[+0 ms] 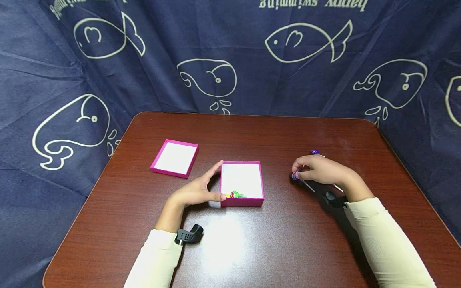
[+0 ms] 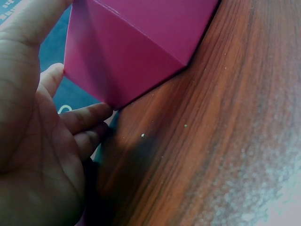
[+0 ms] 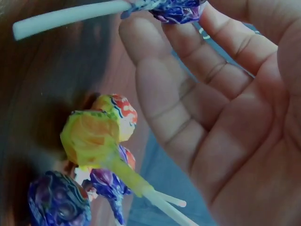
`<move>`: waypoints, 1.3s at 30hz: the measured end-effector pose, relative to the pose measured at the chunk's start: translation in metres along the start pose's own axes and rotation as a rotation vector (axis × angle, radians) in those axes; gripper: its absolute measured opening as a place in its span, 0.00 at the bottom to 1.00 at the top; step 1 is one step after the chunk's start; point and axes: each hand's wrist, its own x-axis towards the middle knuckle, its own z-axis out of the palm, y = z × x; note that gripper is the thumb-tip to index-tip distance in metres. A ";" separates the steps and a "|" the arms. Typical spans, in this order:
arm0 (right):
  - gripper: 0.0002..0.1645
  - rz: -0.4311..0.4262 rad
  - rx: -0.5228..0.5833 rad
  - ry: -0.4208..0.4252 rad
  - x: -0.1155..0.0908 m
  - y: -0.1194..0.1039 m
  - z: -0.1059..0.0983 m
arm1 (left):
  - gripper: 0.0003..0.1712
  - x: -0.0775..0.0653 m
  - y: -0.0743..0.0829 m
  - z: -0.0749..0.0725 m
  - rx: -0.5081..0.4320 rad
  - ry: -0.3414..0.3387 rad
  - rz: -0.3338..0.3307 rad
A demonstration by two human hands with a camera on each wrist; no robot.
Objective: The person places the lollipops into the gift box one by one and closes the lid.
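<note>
My left hand (image 1: 196, 192) grips the left side of a magenta square box (image 1: 242, 203), thumb at the front corner and a finger at the back one. Inside, along the front wall, lies a green-wrapped lollipop (image 1: 235, 195) with a bit of yellow beside it under the thumb. To the right, my right hand (image 1: 318, 168) pinches a purple-wrapped lollipop (image 3: 178, 9) by its head, the white stick pointing away. Below that hand in the right wrist view are a yellow lollipop (image 3: 89, 139), a dark purple one (image 3: 59, 200) and others partly hidden.
A shallow magenta lid (image 1: 169, 173) with a white inside lies left of the box. Another purple lollipop (image 1: 314, 152) shows behind the right hand. The brown table (image 1: 230, 132) ends at a dark blue cloth (image 1: 248, 88) with white fish and whale drawings.
</note>
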 end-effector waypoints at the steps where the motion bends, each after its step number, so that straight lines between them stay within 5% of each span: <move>1: 0.06 0.003 0.001 -0.001 0.001 0.000 0.000 | 0.62 0.000 0.000 0.000 -0.001 -0.001 0.001; 20: 0.06 -0.038 0.138 0.013 0.017 -0.007 0.000 | 0.62 0.001 -0.001 0.000 -0.007 -0.002 0.011; 39: 0.07 -0.140 0.084 0.002 0.037 -0.036 -0.006 | 0.64 -0.001 0.001 -0.002 0.015 -0.009 -0.019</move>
